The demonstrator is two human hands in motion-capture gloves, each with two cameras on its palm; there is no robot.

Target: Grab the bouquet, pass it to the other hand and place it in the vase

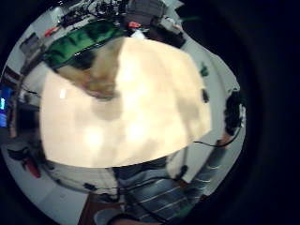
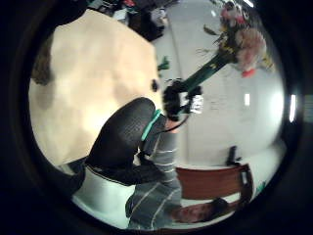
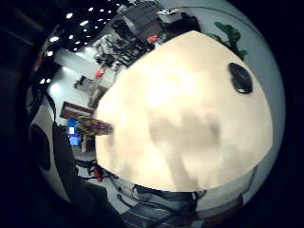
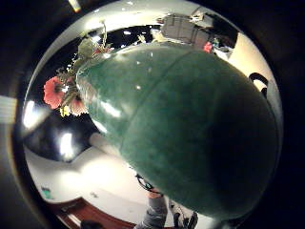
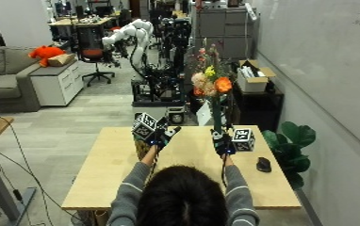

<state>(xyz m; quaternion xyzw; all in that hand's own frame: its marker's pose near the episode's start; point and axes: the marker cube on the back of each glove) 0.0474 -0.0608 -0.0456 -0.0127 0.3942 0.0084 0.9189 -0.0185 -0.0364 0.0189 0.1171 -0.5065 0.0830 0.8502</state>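
person's head (image 5: 181,193) fills the bottom of the outside view, so the near part of the pale wooden bench (image 5: 111,169) is cut off. right hand (image 5: 222,141) is up above the bench with its fingers wrapped round the green stems of the bouquet (image 5: 210,82), which stands upright with orange, yellow and pink blooms at the top. left hand (image 5: 161,134) is raised too, fingers spread loose and holding nothing. vase (image 1: 96,65) is mostly hidden behind that left hand in the outside view; the left palm view shows a brownish vase standing on the bench. dark mouse-like thing (image 5: 263,164) sits on the bench near the right edge, hard to make out what it is.
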